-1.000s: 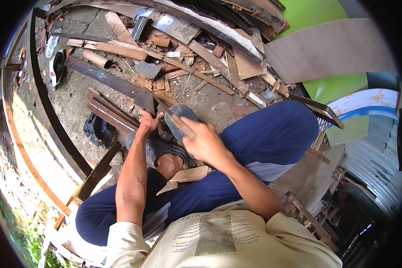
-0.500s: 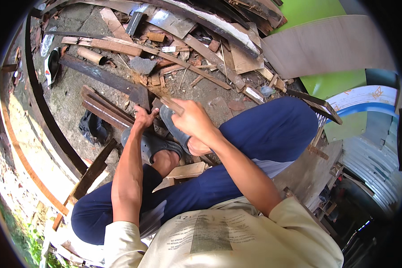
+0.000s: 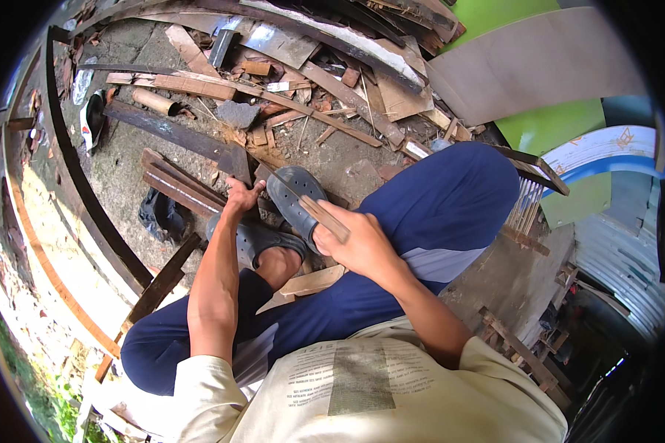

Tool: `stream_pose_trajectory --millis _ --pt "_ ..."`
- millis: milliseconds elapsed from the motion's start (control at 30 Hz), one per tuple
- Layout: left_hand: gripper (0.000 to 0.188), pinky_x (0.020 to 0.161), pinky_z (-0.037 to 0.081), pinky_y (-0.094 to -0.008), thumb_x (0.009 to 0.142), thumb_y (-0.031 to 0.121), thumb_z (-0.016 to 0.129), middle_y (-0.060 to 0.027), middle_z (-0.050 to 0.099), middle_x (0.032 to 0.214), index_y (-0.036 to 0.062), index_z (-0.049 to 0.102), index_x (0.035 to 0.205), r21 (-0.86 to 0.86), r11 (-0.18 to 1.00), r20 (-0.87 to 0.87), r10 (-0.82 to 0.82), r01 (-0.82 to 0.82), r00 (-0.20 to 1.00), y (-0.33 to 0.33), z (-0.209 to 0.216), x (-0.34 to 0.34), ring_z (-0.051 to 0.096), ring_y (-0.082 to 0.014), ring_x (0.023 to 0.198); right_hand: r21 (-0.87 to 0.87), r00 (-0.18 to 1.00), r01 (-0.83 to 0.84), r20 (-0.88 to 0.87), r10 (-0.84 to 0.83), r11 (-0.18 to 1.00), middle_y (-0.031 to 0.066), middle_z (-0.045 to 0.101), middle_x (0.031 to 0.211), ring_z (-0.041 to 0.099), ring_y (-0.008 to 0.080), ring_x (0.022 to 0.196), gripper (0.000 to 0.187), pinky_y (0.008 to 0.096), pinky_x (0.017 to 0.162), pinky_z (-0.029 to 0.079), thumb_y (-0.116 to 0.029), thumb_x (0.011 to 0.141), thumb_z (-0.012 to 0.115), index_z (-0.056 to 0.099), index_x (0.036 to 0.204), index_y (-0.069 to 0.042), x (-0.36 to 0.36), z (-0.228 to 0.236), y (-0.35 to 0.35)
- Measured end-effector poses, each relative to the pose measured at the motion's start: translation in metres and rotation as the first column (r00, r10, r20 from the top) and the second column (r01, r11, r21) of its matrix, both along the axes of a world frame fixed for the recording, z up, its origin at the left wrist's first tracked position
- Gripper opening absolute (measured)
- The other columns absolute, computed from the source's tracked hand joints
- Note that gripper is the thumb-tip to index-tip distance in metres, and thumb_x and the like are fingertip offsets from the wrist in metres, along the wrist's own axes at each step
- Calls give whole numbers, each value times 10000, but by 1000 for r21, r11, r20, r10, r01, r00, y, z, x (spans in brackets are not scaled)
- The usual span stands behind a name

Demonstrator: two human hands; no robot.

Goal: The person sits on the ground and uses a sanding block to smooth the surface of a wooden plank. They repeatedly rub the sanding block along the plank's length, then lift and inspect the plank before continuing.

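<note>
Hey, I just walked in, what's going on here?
A person with bent knees has both hands low among scrap wood. The right hand grips a wooden-handled tool; its thin far part points toward the near end of a dark plank, though whether they touch is hard to tell. The left hand is at that same end, its exact grip partly hidden. The feet, in dark clogs, are close by.

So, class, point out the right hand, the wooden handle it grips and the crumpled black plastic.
Right hand (image 3: 362, 242): head view, back of the hand.
Wooden handle (image 3: 325, 219): head view, exposed wood.
Black plastic (image 3: 160, 214): head view, crumpled middle.
</note>
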State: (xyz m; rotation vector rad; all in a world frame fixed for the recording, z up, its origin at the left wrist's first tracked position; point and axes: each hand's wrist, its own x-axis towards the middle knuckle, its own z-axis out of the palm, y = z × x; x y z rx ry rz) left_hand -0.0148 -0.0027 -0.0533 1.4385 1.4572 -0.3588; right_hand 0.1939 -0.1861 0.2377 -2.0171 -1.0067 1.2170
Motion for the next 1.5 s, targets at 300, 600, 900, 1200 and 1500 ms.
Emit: stream_pose_trajectory --millis 300,600,900,1200,1500 --pt "1273 1151 412 -464 811 531 833 -381 412 1499 -92 13 1560 -64 996 -30 65 -67 997 8 13 18 467 -455 1393 292 982 134 87 -166 947 261 699 863 752 338 783 563 366 679 570 -12 846 658 565 1397 51 30 109 -55" --pt "1037 1166 367 -515 856 327 800 -343 328 1541 29 141 1598 611 767 -125 -149 195 981 -39 42 25 412 -516 1379 440 945 292 2 -327 849 151 722 815 722 170 676 569 314 635 556 -45 884 673 535 1421 84 14 118 -121" --pt "1043 1100 456 -540 902 318 738 -330 319 1578 160 30 1652 447 875 -173 -119 185 978 -43 53 27 503 -500 1341 452 969 231 -25 -246 861 133 729 835 681 110 679 575 274 634 536 -46 884 683 539 1423 92 9 132 -169" --pt "1086 1094 463 -537 889 346 778 -322 311 1588 199 18 1651 407 903 -178 -72 140 981 -45 65 35 518 -489 1335 505 976 192 -11 -217 841 192 742 902 722 171 721 556 303 670 550 -58 897 674 541 1415 94 12 127 -147" --pt "1128 1133 434 -507 862 312 813 -254 335 1605 191 12 1648 387 919 -126 -22 70 992 -42 65 34 488 -447 1380 350 984 180 -73 -165 919 205 734 855 714 155 676 549 307 602 531 -99 932 675 528 1436 63 30 74 -102"
